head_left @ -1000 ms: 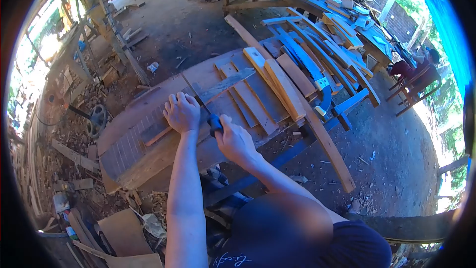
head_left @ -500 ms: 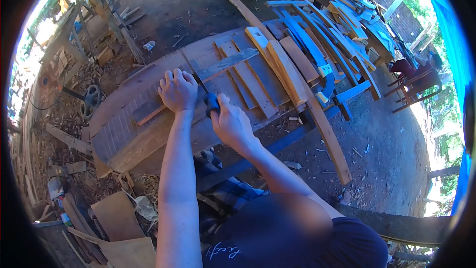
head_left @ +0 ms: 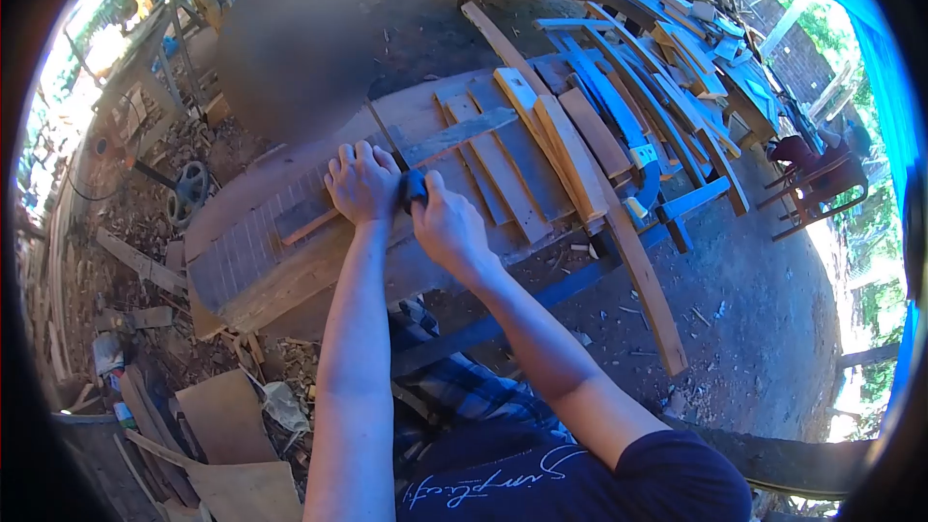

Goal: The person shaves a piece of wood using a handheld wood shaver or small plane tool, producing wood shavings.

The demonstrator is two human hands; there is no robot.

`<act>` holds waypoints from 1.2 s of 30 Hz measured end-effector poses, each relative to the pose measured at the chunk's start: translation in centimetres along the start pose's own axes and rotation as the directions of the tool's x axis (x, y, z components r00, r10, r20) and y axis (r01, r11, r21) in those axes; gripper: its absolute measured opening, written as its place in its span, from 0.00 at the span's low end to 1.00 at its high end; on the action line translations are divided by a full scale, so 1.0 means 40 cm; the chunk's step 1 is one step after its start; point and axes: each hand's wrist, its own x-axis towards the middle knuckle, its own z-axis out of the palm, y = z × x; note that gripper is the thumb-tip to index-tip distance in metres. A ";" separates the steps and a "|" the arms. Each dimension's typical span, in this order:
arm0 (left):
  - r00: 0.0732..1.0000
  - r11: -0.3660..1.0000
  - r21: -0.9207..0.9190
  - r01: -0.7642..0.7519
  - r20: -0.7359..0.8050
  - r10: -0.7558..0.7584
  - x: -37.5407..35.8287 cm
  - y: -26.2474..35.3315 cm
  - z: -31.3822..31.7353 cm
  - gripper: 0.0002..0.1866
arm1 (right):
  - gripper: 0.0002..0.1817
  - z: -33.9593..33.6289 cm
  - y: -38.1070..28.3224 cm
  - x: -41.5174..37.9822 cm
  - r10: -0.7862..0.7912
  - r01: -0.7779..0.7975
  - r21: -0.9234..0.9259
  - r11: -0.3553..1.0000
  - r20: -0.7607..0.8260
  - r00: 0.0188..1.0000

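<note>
My right hand (head_left: 451, 230) is closed round the black handle (head_left: 413, 189) of a handsaw. The saw's thin dark blade (head_left: 385, 130) points away from me, crossing a wooden board (head_left: 454, 138) on the workbench. Just left of the blade, my left hand (head_left: 364, 184) grips this board from above, fingers bent over it. The board's left end (head_left: 311, 226) shows beyond my wrist. My left palm and the cutting edge are hidden.
The worn workbench top (head_left: 232, 217) carries several loose planks (head_left: 507, 188) to the right. A second saw with a blue and yellow handle (head_left: 645, 169) lies among the timber. A long plank (head_left: 643, 295) juts off the near edge. Scrap wood (head_left: 222, 416) litters the lower left.
The right hand has pushed the saw forward, away from me, and its handle is now closer to the left hand. The left hand stays on the board. The view has shifted slightly.
</note>
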 end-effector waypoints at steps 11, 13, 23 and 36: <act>1.000 0.998 -0.049 0.029 -0.003 -0.029 0.004 0.005 -0.010 0.09 | 0.13 -0.036 0.030 -0.065 -0.020 0.020 0.010 1.000 0.055 0.998; 0.999 0.999 -0.025 0.040 -0.001 -0.040 0.003 0.002 -0.001 0.10 | 0.13 0.006 0.013 0.006 -0.010 0.011 -0.011 1.000 0.030 0.999; 0.999 1.000 -0.017 0.011 -0.046 -0.012 0.004 0.003 0.001 0.10 | 0.14 -0.052 0.032 -0.071 0.010 -0.010 -0.005 1.000 0.076 0.997; 1.000 0.999 0.034 0.012 -0.002 -0.012 0.009 0.005 -0.005 0.10 | 0.13 -0.051 0.036 -0.073 0.026 -0.029 0.041 0.999 0.076 0.997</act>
